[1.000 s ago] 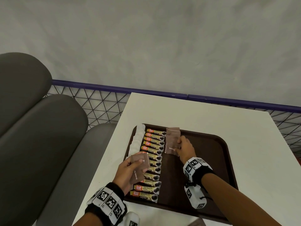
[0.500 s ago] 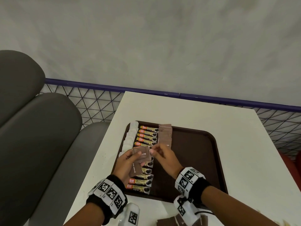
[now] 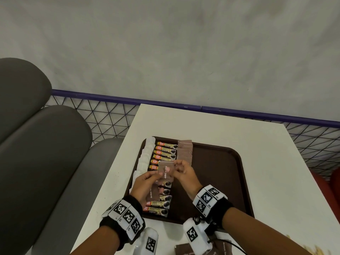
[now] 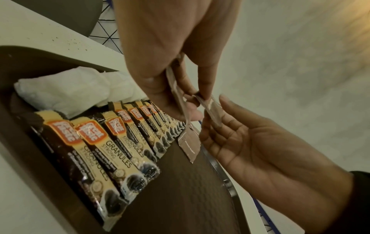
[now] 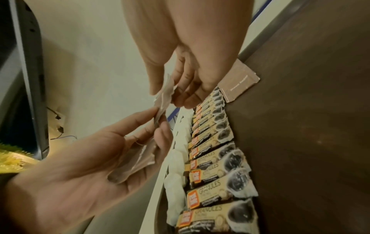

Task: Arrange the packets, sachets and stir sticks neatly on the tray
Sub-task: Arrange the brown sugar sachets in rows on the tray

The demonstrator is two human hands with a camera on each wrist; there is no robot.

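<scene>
A brown tray (image 3: 217, 177) lies on the white table (image 3: 266, 162). Along its left side runs a row of white sachets (image 3: 147, 153), then a row of coffee granule sticks (image 3: 163, 157), then a short row of brown sugar sachets (image 3: 185, 151) at the far end. Above the coffee sticks my left hand (image 3: 156, 176) holds a small stack of brown sugar sachets (image 5: 136, 161). My right hand (image 3: 175, 167) meets it and pinches the top sachet (image 3: 165, 170) by its edge. In the left wrist view the pinched sachet (image 4: 212, 109) sits between my right hand's fingertips.
More loose brown sachets (image 3: 185, 249) lie on the table's near edge behind my wrists. Grey padded seats (image 3: 46, 153) stand to the left. A wire mesh barrier with a purple rail (image 3: 110, 118) runs behind the table. The tray's right half is bare.
My right hand came back from the brown sachet row at the far end to the left hand's stack and now pinches its top sachet. The left hand has lifted slightly.
</scene>
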